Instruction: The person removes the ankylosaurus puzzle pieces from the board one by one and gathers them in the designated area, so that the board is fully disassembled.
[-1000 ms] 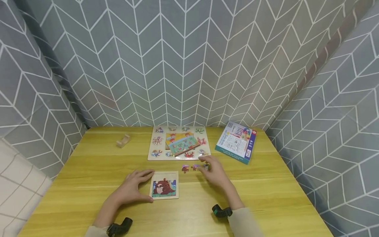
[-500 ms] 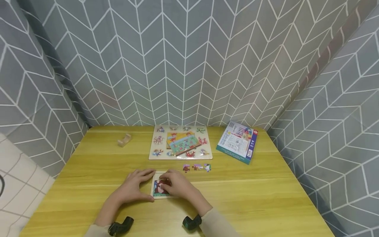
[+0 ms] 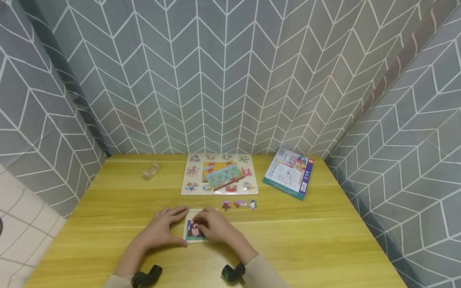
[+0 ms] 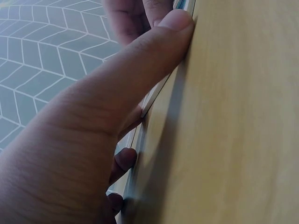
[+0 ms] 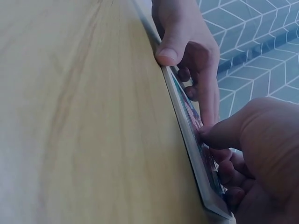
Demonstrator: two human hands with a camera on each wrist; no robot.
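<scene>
Our left hand [image 3: 162,228], thumb and forefinger spread apart, touches the puzzle tray [image 3: 196,241] just to its right; the right hand [image 3: 216,227] bends over the tray's picture [image 3: 194,232], and we cannot tell whether it pinches anything. We judge the tray light and stiff, best held by its rim, clear of the picture.

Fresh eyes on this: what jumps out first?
Probably the zigzag curtain, filling most of the head view behind the yellow table. Then, low and left of centre, the small framed puzzle, with the left hand at its left side and the right hand over its picture. Three loose pieces lie just beyond, to the right.
</scene>
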